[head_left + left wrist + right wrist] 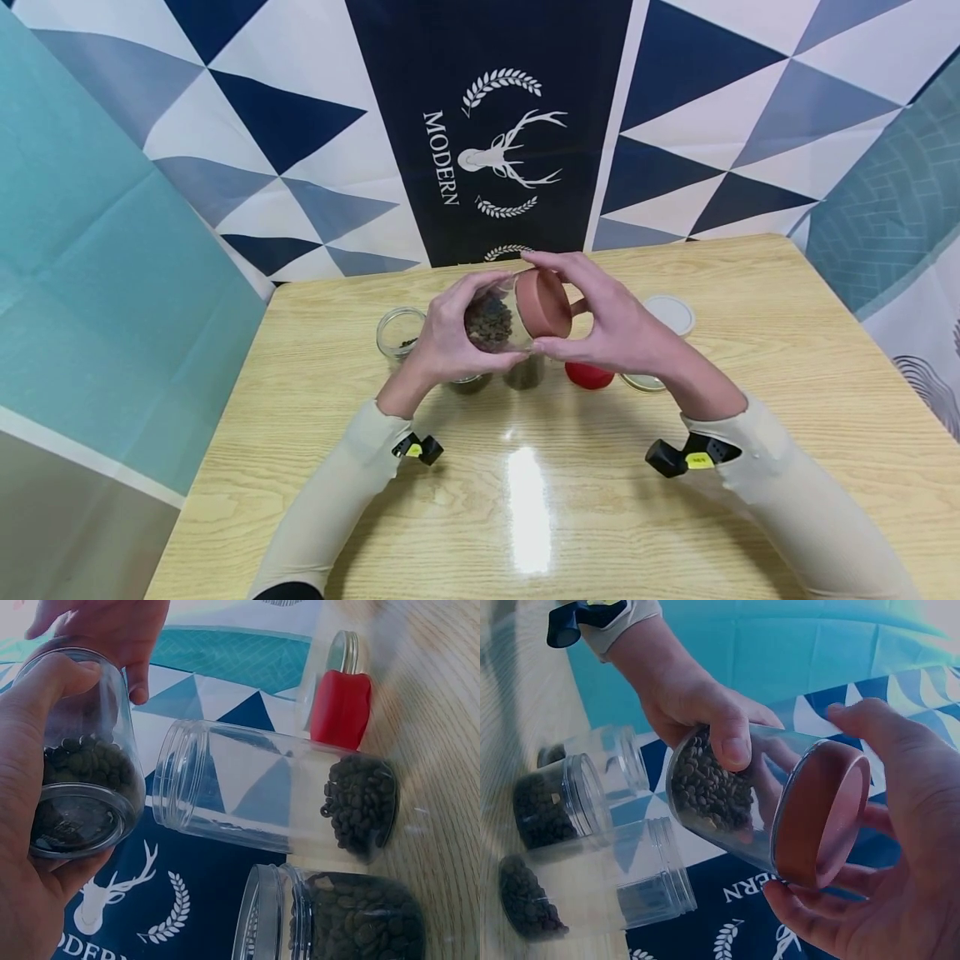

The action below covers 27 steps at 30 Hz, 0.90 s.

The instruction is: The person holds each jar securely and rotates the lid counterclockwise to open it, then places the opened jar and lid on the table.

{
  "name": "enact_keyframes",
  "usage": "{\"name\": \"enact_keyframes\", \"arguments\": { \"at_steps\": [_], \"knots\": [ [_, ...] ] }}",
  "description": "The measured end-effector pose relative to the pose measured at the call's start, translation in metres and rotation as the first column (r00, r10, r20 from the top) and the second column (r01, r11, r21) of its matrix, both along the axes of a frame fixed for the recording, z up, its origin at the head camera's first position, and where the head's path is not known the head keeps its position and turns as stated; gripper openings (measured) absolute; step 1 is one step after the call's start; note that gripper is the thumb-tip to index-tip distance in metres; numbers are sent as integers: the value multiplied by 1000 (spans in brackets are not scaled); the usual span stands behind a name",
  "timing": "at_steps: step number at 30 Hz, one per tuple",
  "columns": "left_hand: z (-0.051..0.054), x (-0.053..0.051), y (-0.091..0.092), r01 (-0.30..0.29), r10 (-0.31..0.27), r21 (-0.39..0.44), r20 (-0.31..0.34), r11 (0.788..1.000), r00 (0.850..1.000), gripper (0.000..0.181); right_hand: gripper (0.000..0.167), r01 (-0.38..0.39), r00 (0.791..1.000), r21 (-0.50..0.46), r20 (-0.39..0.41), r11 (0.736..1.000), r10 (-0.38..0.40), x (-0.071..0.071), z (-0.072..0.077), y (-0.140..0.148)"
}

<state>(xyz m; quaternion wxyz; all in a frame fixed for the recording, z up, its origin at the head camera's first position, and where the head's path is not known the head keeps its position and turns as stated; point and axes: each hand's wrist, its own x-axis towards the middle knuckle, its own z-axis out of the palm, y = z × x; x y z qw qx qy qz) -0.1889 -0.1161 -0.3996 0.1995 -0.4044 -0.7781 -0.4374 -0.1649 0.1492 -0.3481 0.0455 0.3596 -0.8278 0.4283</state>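
Observation:
My left hand [448, 332] grips a clear glass jar [763, 838], tilted above the table, with small dark bean-like bits inside. A reddish-brown lid [543, 303] sits over the jar's mouth. Around that lid my right hand [617, 323] spreads its fingers, thumb apart from the others. In the right wrist view the thumb stands off the lid, while a fingertip is by its lower rim; whether it presses cannot be told. Beneath the hands stand a tall clear jar [244, 780] and a squat jar [360, 919], both holding dark bits.
Another open glass jar [401, 333] stands behind my left hand. Right of the tall jar lie a red object [589, 376] and a white round lid [670, 314], with a gold-rimmed lid [643, 383] near it. A patterned cloth [300, 125] borders the wooden table's [450, 517] far edge.

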Motion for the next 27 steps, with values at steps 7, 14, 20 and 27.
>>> {"name": "enact_keyframes", "arguments": {
  "at_steps": [7,14,20,27],
  "knots": [
    [1,2,-1,-15,15,0,21,1000,1000,99,79,115,978,-24,176,993,-109,2,4,4],
    [3,1,0,-13,13,-6,30,1000,999,99,73,157,963,-44,230,987,-143,2,9,4],
    [2,1,0,-5,5,-12,32,1000,999,98,69,177,960,-47,228,983,-162,3,11,-4],
    [2,1,0,1,-1,-8,20,1000,1000,97,64,188,962,-20,206,982,-180,3,10,-8]
  ]
}}
